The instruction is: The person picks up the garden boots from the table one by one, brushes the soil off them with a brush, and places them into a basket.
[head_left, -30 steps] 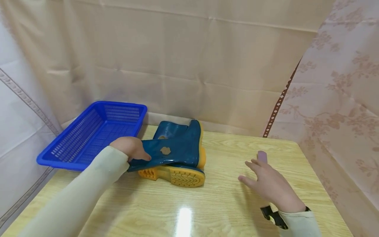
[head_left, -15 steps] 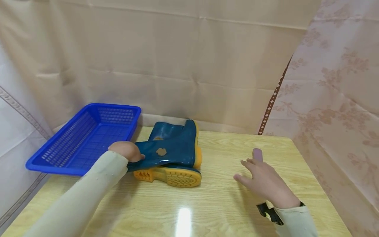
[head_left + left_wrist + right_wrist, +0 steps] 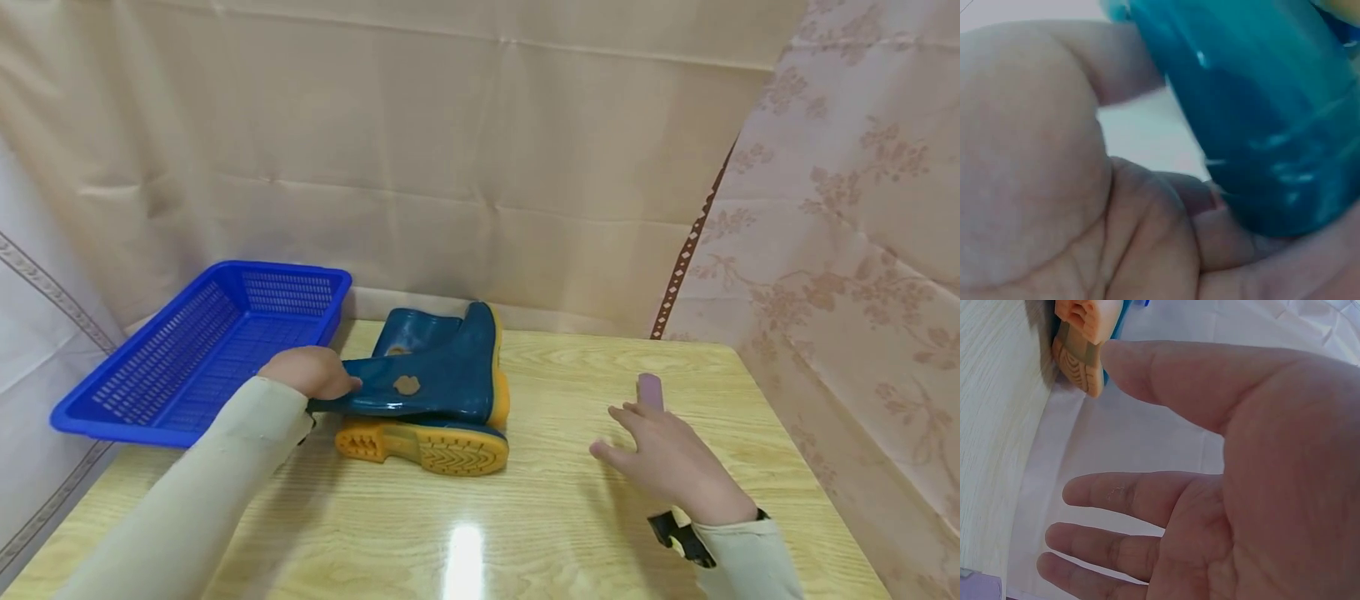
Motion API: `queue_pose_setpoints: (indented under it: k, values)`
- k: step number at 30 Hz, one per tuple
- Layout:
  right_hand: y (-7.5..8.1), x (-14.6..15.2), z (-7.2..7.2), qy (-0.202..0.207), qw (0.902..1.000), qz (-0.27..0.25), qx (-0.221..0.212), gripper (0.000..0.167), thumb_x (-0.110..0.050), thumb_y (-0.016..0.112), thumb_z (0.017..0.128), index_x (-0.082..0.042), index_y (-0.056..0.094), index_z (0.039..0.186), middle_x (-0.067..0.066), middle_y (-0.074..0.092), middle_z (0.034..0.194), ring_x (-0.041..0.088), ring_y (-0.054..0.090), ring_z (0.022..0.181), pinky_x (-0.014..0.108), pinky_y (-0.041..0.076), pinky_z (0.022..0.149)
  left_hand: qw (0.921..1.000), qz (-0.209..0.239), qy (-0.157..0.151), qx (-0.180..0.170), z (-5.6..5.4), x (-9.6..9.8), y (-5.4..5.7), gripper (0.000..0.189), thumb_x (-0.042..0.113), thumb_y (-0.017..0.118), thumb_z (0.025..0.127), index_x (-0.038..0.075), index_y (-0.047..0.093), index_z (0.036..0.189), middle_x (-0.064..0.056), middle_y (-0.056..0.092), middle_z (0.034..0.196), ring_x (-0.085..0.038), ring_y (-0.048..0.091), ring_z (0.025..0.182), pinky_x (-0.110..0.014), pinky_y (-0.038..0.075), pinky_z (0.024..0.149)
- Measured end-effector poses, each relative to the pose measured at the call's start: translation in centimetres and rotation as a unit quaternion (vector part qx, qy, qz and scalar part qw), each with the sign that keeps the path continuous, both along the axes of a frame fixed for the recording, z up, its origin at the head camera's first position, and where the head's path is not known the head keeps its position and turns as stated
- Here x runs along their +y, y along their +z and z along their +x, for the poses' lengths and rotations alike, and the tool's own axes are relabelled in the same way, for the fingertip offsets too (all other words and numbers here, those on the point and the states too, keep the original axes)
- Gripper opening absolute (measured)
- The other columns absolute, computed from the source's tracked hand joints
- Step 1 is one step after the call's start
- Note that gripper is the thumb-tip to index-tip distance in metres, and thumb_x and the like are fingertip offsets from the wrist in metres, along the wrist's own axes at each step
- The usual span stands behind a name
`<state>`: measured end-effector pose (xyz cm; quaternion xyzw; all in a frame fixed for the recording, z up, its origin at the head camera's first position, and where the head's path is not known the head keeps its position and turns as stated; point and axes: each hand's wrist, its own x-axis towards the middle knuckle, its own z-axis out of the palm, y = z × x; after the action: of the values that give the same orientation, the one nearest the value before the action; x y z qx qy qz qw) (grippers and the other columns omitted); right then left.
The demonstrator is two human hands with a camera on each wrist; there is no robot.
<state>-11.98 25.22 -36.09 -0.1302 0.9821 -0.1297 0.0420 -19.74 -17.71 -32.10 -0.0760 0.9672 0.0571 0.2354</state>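
Note:
Two dark teal rubber boots with yellow soles lie crosswise on the table, one on top of the other. The upper boot has its sole facing right and a tan patch on its shaft. My left hand grips this shaft at the open end, thumb on top; the left wrist view shows the glossy teal shaft between thumb and fingers. Under it, the lower boot turns its sole toward me, and its shaft shows behind. My right hand is held over the table on the right, fingers spread and holding nothing.
A blue plastic basket with slotted sides stands at the left, beside the boots. Just beyond my right fingers is a small purple object, partly hidden. A beige curtain hangs behind the wooden table.
The open end of the upper boot's shaft has risen slightly in my left hand, baring more of the lower boot's heel. The head view has swung a little right. My right hand keeps its pose.

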Motion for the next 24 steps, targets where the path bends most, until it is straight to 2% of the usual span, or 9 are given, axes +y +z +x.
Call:
queue_pose_setpoints:
  k: [2, 4, 6, 8, 12, 16, 21, 23, 24]
  values:
    - [0.0, 0.0, 0.0, -0.004, 1.0, 0.0, -0.008, 0.084, -0.068, 0.054, 0.098, 0.002, 0.055, 0.145, 0.034, 0.05, 0.147, 0.058, 0.051, 0.128, 0.07, 0.044, 0.099, 0.9992, 0.039, -0.01, 0.003, -0.1, -0.6, 0.6, 0.052, 0.046, 0.054, 0.105, -0.003, 0.067, 0.118, -0.019, 0.066, 0.094, -0.029, 0.061, 0.078, -0.047, 0.055, 0.078]
    - [0.0, 0.0, 0.0, -0.01, 0.9998, -0.001, -0.016, 0.085, -0.068, 0.054, 0.098, 0.002, 0.054, 0.146, 0.034, 0.049, 0.148, 0.057, 0.052, 0.128, 0.069, 0.045, 0.098, 0.997, 0.076, -0.011, 0.009, -0.1, -1.1, 1.2, 0.043, 0.041, 0.056, 0.106, 0.0, 0.067, 0.102, -0.007, 0.055, 0.07, -0.02, 0.052, 0.059, -0.038, 0.052, 0.064]
    - [0.0, 0.1, -0.1, -0.016, 0.9996, -0.002, -0.023, 0.086, -0.069, 0.054, 0.098, 0.002, 0.053, 0.147, 0.033, 0.048, 0.148, 0.056, 0.052, 0.128, 0.069, 0.046, 0.097, 0.9936, 0.11, -0.016, 0.02, -0.1, -1.4, 1.7, 0.038, 0.037, 0.057, 0.106, -0.001, 0.063, 0.099, 0.0, 0.043, 0.06, -0.014, 0.045, 0.047, -0.032, 0.048, 0.056]
    - [0.0, 0.1, -0.1, -0.021, 0.9994, -0.002, -0.029, 0.086, -0.069, 0.054, 0.098, 0.001, 0.053, 0.147, 0.032, 0.048, 0.149, 0.055, 0.053, 0.127, 0.068, 0.046, 0.097, 0.9909, 0.127, -0.025, 0.037, -0.1, -1.6, 2.1, 0.038, 0.034, 0.057, 0.106, -0.004, 0.061, 0.107, 0.0, 0.044, 0.061, -0.013, 0.044, 0.046, -0.032, 0.049, 0.058]
    - [0.0, 0.2, -0.2, -0.028, 0.9987, -0.003, -0.041, 0.088, -0.07, 0.053, 0.097, 0.001, 0.052, 0.148, 0.032, 0.048, 0.15, 0.054, 0.054, 0.127, 0.067, 0.048, 0.095, 0.982, 0.161, -0.041, 0.091, -0.2, -1.7, 2.5, 0.054, 0.031, 0.056, 0.107, -0.012, 0.048, 0.139, -0.01, 0.058, 0.081, -0.016, 0.056, 0.056, -0.047, 0.057, 0.082]
    - [0.1, 0.2, -0.3, -0.034, 0.998, -0.004, -0.053, 0.09, -0.071, 0.053, 0.096, 0.001, 0.051, 0.149, 0.033, 0.046, 0.151, 0.054, 0.053, 0.129, 0.067, 0.048, 0.094, 0.9669, 0.201, -0.047, 0.15, -0.5, -1.6, 2.6, 0.064, 0.029, 0.056, 0.107, -0.013, 0.036, 0.152, -0.027, 0.063, 0.12, -0.025, 0.069, 0.078, -0.064, 0.045, 0.105]
    - [0.2, 0.2, -0.3, -0.043, 0.9968, -0.006, -0.068, 0.091, -0.072, 0.053, 0.096, 0.001, 0.05, 0.15, 0.032, 0.047, 0.15, 0.054, 0.053, 0.129, 0.066, 0.048, 0.094, 0.9418, 0.263, -0.034, 0.207, -0.8, -1.2, 2.5, 0.062, 0.033, 0.056, 0.108, -0.005, 0.038, 0.155, -0.031, 0.044, 0.152, -0.028, 0.072, 0.092, -0.058, 0.051, 0.1]
    - [0.2, 0.2, -0.3, -0.044, 0.9966, -0.005, -0.069, 0.091, -0.072, 0.053, 0.096, 0.001, 0.05, 0.15, 0.032, 0.047, 0.151, 0.053, 0.053, 0.129, 0.066, 0.048, 0.094, 0.9243, 0.311, -0.014, 0.221, -0.7, -0.8, 2.1, 0.064, 0.037, 0.056, 0.107, 0.0, 0.039, 0.156, -0.028, 0.047, 0.149, -0.028, 0.072, 0.092, -0.052, 0.056, 0.095]
    - [0.2, 0.2, -0.3, -0.045, 0.9965, -0.003, -0.07, 0.091, -0.072, 0.053, 0.096, 0.001, 0.05, 0.15, 0.032, 0.047, 0.151, 0.053, 0.052, 0.129, 0.066, 0.048, 0.094, 0.9115, 0.343, 0.002, 0.226, -0.8, -0.6, 1.7, 0.065, 0.039, 0.056, 0.107, 0.002, 0.039, 0.157, -0.026, 0.05, 0.145, -0.026, 0.071, 0.093, -0.048, 0.057, 0.094]
